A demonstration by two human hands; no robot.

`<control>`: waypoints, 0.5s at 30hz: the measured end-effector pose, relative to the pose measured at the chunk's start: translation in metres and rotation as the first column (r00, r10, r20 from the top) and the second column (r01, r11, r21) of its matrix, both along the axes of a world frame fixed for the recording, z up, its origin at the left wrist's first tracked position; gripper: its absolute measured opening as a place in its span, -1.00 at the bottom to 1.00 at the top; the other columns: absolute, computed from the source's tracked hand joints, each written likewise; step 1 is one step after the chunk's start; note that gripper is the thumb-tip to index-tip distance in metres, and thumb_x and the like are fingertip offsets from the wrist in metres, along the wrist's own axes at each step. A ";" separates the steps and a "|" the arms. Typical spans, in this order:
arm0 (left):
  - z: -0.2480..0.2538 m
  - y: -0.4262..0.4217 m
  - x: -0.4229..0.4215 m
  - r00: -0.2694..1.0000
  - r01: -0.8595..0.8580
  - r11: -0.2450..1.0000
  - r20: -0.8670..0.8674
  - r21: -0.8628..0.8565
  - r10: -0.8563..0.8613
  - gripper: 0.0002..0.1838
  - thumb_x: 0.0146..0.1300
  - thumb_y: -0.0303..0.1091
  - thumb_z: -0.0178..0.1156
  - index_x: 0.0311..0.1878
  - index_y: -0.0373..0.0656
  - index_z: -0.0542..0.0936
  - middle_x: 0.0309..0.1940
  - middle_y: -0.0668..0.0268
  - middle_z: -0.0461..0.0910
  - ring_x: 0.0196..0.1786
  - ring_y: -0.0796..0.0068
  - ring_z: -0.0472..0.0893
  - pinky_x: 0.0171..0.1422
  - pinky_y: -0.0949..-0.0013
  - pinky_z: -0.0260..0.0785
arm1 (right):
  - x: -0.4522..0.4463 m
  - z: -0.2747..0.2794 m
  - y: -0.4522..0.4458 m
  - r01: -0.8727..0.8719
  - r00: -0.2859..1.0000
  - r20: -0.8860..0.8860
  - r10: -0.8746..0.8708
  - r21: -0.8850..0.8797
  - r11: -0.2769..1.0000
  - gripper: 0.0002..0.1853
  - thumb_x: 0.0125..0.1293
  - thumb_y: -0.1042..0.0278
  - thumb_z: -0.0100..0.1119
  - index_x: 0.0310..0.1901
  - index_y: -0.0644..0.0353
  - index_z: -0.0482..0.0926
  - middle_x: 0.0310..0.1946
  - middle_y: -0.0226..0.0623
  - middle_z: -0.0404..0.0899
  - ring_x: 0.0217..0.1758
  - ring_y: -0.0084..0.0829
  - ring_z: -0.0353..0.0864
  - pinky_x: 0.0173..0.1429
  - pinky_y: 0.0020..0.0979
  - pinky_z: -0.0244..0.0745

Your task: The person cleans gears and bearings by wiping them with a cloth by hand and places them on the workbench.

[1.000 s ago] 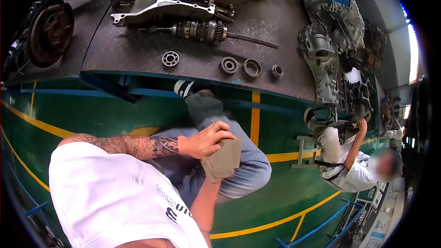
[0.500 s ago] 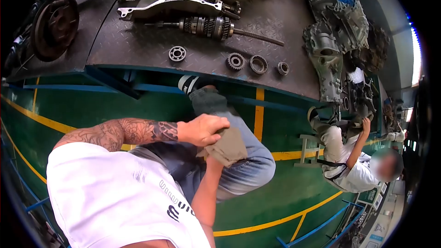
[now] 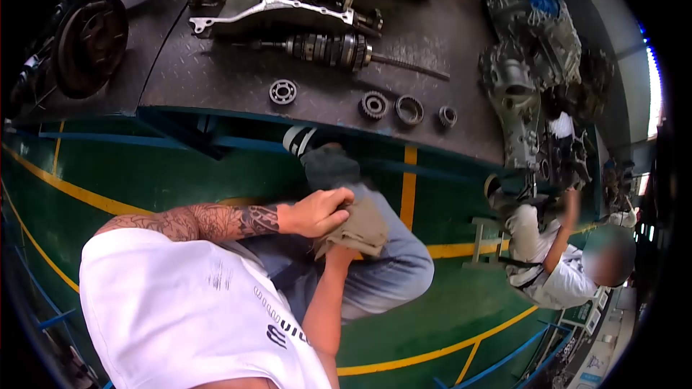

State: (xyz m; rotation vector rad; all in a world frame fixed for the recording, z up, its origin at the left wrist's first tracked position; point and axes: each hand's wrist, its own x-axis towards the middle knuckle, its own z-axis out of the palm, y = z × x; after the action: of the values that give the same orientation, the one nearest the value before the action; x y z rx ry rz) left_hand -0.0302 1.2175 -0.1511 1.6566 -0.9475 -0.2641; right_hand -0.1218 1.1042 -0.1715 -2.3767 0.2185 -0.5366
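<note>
A folded brownish-grey rag (image 3: 362,229) is between my two hands, above my bent leg (image 3: 393,274). My left hand (image 3: 315,214), on the tattooed arm, curls its fingers over the rag's near edge. From below comes my right hand (image 3: 342,253), closed under the rag, with most of its fingers covered. Whether the cloth wraps anything, I cannot tell. Along the bench edge beyond lie a ball bearing (image 3: 282,91), a toothed gear (image 3: 374,105), a ring (image 3: 409,110) and a smaller gear (image 3: 447,116).
The steel bench (image 3: 209,83) bears a gear shaft (image 3: 328,50), an open housing (image 3: 270,6) and a rusty round drum (image 3: 90,47). Large gearbox casings (image 3: 530,36) stand to the right. A co-worker (image 3: 551,266) sits near a metal stool (image 3: 483,241).
My left fingers have shifted slightly over the rag, and both hands stay on it. The view has moved a little. The co-worker's raised hand has shifted slightly.
</note>
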 end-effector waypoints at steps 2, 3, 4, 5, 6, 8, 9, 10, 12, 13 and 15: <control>-0.014 0.000 -0.006 0.998 0.051 0.999 -0.036 -0.018 -0.051 -0.62 0.43 -0.17 -0.02 0.12 -0.28 0.30 -0.23 -0.06 0.53 -0.20 -0.14 0.56 -0.10 0.04 0.42 | -0.020 -0.012 0.005 0.114 0.980 -0.172 -0.097 0.095 0.989 -0.63 0.36 0.22 0.15 0.14 0.17 0.56 0.07 -0.20 0.60 0.18 -0.14 0.54 0.31 -0.15 0.34; -0.018 0.000 -0.004 0.994 0.089 0.995 -0.065 -0.046 -0.092 -0.61 0.44 -0.16 -0.02 0.12 -0.27 0.29 -0.25 -0.06 0.54 -0.21 -0.15 0.57 -0.10 0.04 0.42 | -0.021 -0.022 0.005 0.167 0.962 -0.238 -0.133 0.128 0.977 -0.63 0.36 0.21 0.14 0.14 0.17 0.56 0.08 -0.20 0.60 0.19 -0.14 0.53 0.33 -0.15 0.33; -0.015 0.001 -0.003 0.990 0.121 0.992 -0.068 -0.024 -0.122 -0.61 0.47 -0.13 -0.04 0.13 -0.26 0.27 -0.26 -0.04 0.54 -0.24 -0.16 0.55 -0.12 0.03 0.41 | -0.023 -0.043 0.005 0.178 0.983 -0.048 -0.175 0.063 0.982 -0.63 0.38 0.19 0.12 0.14 0.17 0.56 0.07 -0.20 0.60 0.18 -0.14 0.54 0.33 -0.15 0.33; -0.019 0.000 -0.002 0.992 0.129 0.991 -0.006 -0.047 -0.129 -0.60 0.48 -0.11 -0.06 0.13 -0.25 0.27 -0.25 -0.05 0.55 -0.24 -0.16 0.55 -0.14 0.03 0.40 | -0.019 -0.032 0.007 0.193 0.979 -0.053 -0.197 -0.083 0.978 -0.62 0.39 0.17 0.11 0.13 0.17 0.56 0.07 -0.18 0.60 0.17 -0.13 0.54 0.30 -0.13 0.34; -0.024 0.001 -0.002 0.993 0.113 0.993 0.039 -0.032 -0.111 -0.61 0.49 -0.12 -0.07 0.14 -0.25 0.26 -0.24 -0.06 0.55 -0.25 -0.17 0.54 -0.14 0.03 0.40 | -0.017 -0.035 0.008 0.193 0.979 -0.067 -0.190 0.036 0.981 -0.62 0.39 0.16 0.10 0.14 0.17 0.56 0.08 -0.18 0.60 0.18 -0.12 0.54 0.31 -0.12 0.33; -0.023 -0.002 0.003 0.993 0.093 0.995 0.076 -0.023 -0.091 -0.61 0.49 -0.12 -0.08 0.15 -0.25 0.26 -0.24 -0.07 0.55 -0.25 -0.18 0.54 -0.15 0.03 0.40 | -0.012 -0.031 0.008 0.175 0.984 -0.073 -0.163 0.225 0.959 -0.61 0.40 0.14 0.09 0.15 0.16 0.55 0.10 -0.17 0.59 0.20 -0.12 0.53 0.31 -0.10 0.32; -0.024 -0.004 0.004 0.994 0.085 0.996 0.065 -0.030 -0.083 -0.60 0.49 -0.12 -0.08 0.15 -0.25 0.26 -0.24 -0.08 0.55 -0.25 -0.19 0.54 -0.15 0.02 0.40 | -0.012 -0.028 0.006 0.154 0.988 -0.066 -0.141 0.291 0.944 -0.61 0.41 0.13 0.07 0.14 0.17 0.56 0.11 -0.16 0.59 0.20 -0.11 0.53 0.32 -0.10 0.32; -0.022 -0.005 0.005 0.996 0.078 0.996 0.050 -0.038 -0.076 -0.60 0.49 -0.11 -0.08 0.15 -0.26 0.27 -0.24 -0.09 0.56 -0.25 -0.20 0.55 -0.15 0.02 0.40 | -0.011 -0.022 0.006 0.134 0.991 -0.060 -0.120 0.355 0.925 -0.62 0.43 0.13 0.06 0.14 0.17 0.56 0.11 -0.15 0.59 0.21 -0.10 0.52 0.32 -0.10 0.31; -0.017 -0.007 0.010 0.995 0.097 0.994 0.021 -0.039 -0.097 -0.60 0.50 -0.11 -0.10 0.15 -0.26 0.27 -0.23 -0.11 0.57 -0.23 -0.22 0.56 -0.15 0.00 0.41 | -0.007 -0.005 0.008 0.166 0.981 -0.126 -0.145 0.185 0.969 -0.63 0.45 0.13 0.02 0.12 0.19 0.57 0.10 -0.14 0.60 0.19 -0.09 0.53 0.30 -0.11 0.32; -0.013 -0.013 0.011 0.993 0.115 0.992 0.001 -0.054 -0.115 -0.59 0.50 -0.11 -0.10 0.16 -0.27 0.27 -0.23 -0.11 0.58 -0.22 -0.23 0.57 -0.15 -0.01 0.42 | -0.007 0.002 0.003 0.187 0.972 -0.163 -0.171 0.083 0.979 -0.63 0.47 0.14 0.00 0.11 0.20 0.57 0.09 -0.13 0.60 0.18 -0.09 0.54 0.29 -0.11 0.33; -0.004 -0.022 0.016 0.986 0.164 0.986 -0.031 -0.010 -0.164 -0.59 0.51 -0.13 -0.12 0.20 -0.25 0.26 -0.19 -0.13 0.59 -0.16 -0.24 0.59 -0.09 -0.01 0.43 | -0.004 -0.009 -0.005 0.217 0.953 0.124 -0.276 0.356 0.909 -0.58 0.46 0.09 0.02 0.13 0.26 0.55 0.03 -0.04 0.62 0.10 0.02 0.58 0.19 -0.09 0.41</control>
State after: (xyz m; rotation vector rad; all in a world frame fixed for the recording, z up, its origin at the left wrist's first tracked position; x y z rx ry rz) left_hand -0.0146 1.1955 -0.1548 1.5652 -1.0612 -0.3966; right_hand -0.1262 1.0989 -0.1802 -1.9653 0.4989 -0.7556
